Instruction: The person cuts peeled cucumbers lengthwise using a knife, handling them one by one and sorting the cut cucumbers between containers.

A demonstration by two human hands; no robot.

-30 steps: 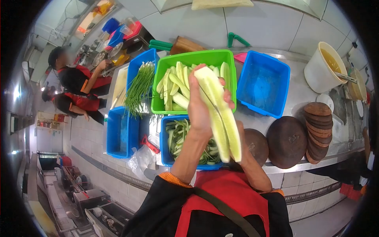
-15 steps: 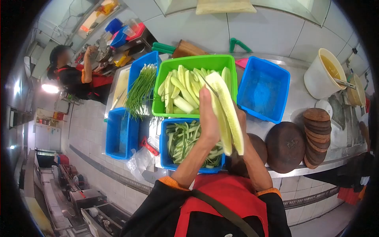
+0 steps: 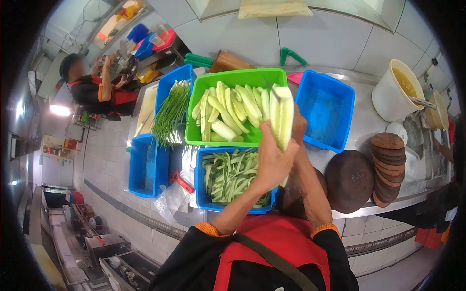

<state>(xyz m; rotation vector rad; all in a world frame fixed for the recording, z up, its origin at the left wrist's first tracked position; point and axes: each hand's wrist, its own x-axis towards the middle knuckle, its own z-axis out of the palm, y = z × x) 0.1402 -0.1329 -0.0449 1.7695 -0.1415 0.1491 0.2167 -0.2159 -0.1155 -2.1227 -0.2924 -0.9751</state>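
Observation:
A peeled, lengthwise-cut cucumber (image 3: pixel 282 119) is held upright over the right edge of the green tub (image 3: pixel 194 131). My left hand (image 3: pixel 275 157) is closed round its lower part. Behind it, my right hand (image 3: pixel 299 127) is closed, mostly hidden by the cucumber; a thin dark blade (image 3: pixel 273 89) sticks out at the cucumber's top, its handle out of sight. Peeled cucumber pieces (image 3: pixel 225 109) fill much of the green tub. Below it, a blue tub (image 3: pixel 199 194) holds green peels (image 3: pixel 230 174).
Green chives (image 3: pixel 172 111) lie over a blue tub at left. Another blue tub (image 3: pixel 323 111) stands at right. Round dark boards (image 3: pixel 350 179), a stack of brown discs (image 3: pixel 388 165) and a white bucket (image 3: pixel 391 94) are farther right. A person (image 3: pixel 92 89) stands at far left.
The cucumber, earlier held with its two halves slightly parted and slanting down, now stands more upright and looks closed. Both hands have shifted, with my left hand now in front of its lower part.

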